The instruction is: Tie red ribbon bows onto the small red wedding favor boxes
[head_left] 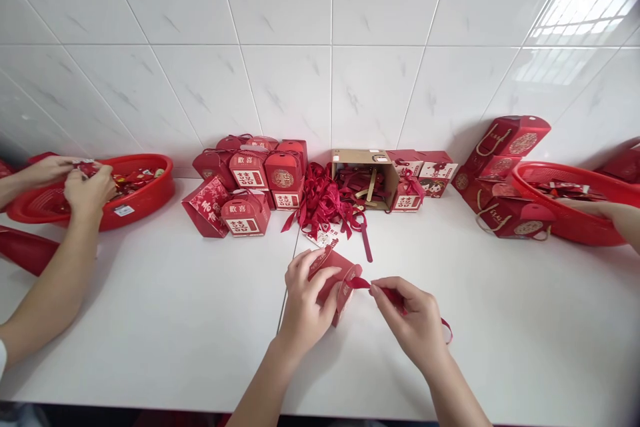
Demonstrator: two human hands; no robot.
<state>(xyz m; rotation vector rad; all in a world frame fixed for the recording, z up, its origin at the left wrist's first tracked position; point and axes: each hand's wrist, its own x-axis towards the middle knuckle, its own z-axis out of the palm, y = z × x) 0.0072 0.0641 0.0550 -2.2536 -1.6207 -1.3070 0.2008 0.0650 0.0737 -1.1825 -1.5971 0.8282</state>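
A small red gift box (340,268) rests tilted on the white table near the middle. My left hand (309,293) is wrapped over its left side, fingers on the top and thumb against the near panel. From the box's right side a dark red ribbon (359,283) runs to my right hand (411,317), which pinches it between thumb and forefinger. More of the ribbon shows under my right palm and loops out beyond the wrist. Behind the box lies a heap of red ribbons (325,197), with one strip trailing toward the front.
Red boxes (247,177) stand stacked at the back left of centre. An open cardboard box (363,157) holds ribbon strips. Other people's hands (90,180) are at red baskets (145,213) on both sides. More boxes (520,213) stand right, by the tiled wall.
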